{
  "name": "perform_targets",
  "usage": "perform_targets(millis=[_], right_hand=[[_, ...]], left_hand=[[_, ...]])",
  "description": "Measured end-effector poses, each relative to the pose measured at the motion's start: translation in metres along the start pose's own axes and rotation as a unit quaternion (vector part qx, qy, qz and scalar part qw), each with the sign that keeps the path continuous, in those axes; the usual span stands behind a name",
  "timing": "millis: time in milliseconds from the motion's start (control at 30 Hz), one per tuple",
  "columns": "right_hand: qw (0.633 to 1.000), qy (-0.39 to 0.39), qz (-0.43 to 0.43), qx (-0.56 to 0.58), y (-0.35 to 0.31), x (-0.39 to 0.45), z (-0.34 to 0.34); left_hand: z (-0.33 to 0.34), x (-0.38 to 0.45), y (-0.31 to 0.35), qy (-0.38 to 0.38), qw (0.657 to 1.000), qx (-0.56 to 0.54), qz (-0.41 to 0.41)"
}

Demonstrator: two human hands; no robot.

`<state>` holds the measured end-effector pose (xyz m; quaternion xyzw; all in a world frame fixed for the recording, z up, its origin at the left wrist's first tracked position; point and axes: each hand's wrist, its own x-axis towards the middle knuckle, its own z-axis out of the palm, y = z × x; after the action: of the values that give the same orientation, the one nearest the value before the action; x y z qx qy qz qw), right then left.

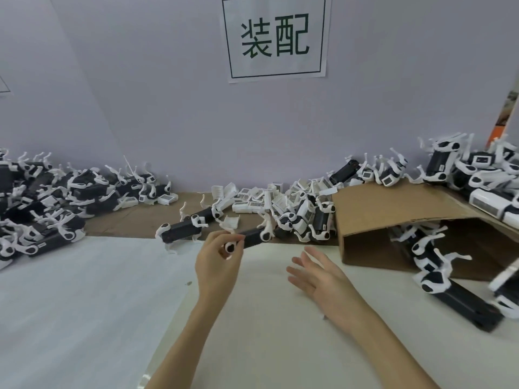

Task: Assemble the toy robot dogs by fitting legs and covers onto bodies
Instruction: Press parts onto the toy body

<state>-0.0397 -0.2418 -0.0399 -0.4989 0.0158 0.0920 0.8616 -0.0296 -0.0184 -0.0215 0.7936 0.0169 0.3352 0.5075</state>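
My left hand (217, 265) grips one end of a black toy dog body (254, 238) with white legs, holding it just above the white table sheet (84, 304). A white hip joint with a black disc shows between my fingers. My right hand (314, 272) hovers to the right of it with fingers spread and nothing in it. Another black body with white legs (185, 233) lies just behind my left hand. White covers with barcode labels (258, 202) are heaped at the back centre.
A big pile of legged black bodies (50, 203) fills the left. A cardboard box (393, 220) lies on its side at the right, with dogs inside it and finished white-covered dogs (477, 175) stacked on top. A purple wall stands close behind.
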Motion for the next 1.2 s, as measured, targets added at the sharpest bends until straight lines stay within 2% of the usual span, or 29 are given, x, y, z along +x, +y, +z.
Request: perform_targets(millis=[133, 233, 333, 400, 467, 500, 567, 633, 733, 867, 1000, 1100, 1200], right_hand=[[0.999, -0.010, -0.031, -0.036, -0.001, -0.005, 0.003], [0.994, -0.006, -0.063, -0.084, -0.005, -0.008, 0.003], [0.993, 0.029, -0.078, -0.080, -0.008, -0.009, 0.000], [0.995, 0.028, -0.080, -0.054, -0.011, -0.010, -0.001], [0.997, 0.007, -0.074, -0.026, -0.013, -0.012, 0.002], [0.998, -0.004, -0.067, -0.008, -0.013, -0.012, 0.004], [0.998, -0.024, -0.053, 0.022, -0.013, -0.014, 0.008], [0.998, -0.043, -0.041, 0.013, -0.014, -0.015, 0.009], [0.997, -0.062, -0.023, -0.034, -0.016, -0.017, 0.007], [0.993, -0.034, -0.053, -0.096, -0.016, -0.021, 0.009], [0.994, -0.003, -0.046, -0.099, -0.016, -0.024, 0.016], [0.996, -0.027, 0.016, -0.084, -0.018, -0.028, 0.016], [0.991, -0.083, 0.102, -0.024, -0.023, -0.031, 0.014]], left_hand=[[0.016, -0.019, 0.016, -0.109, 0.990, -0.080, 0.030], [0.023, -0.029, 0.021, -0.166, 0.980, -0.085, 0.073], [0.023, -0.028, 0.024, -0.165, 0.979, -0.082, 0.086], [0.021, -0.026, 0.023, -0.132, 0.983, -0.066, 0.107], [0.019, -0.024, 0.022, -0.120, 0.989, -0.047, 0.071], [0.017, -0.023, 0.023, -0.148, 0.987, -0.055, 0.018], [0.013, -0.021, 0.026, -0.251, 0.959, -0.101, -0.086], [0.013, -0.021, 0.024, -0.314, 0.928, -0.153, -0.130], [0.008, -0.019, 0.022, -0.316, 0.913, -0.209, -0.150], [0.003, -0.016, 0.020, -0.318, 0.908, -0.226, -0.154], [0.006, -0.016, 0.023, -0.299, 0.876, -0.315, -0.208], [0.008, -0.016, 0.022, -0.278, 0.862, -0.358, -0.226], [0.005, -0.014, 0.019, -0.318, 0.859, -0.368, -0.163]])
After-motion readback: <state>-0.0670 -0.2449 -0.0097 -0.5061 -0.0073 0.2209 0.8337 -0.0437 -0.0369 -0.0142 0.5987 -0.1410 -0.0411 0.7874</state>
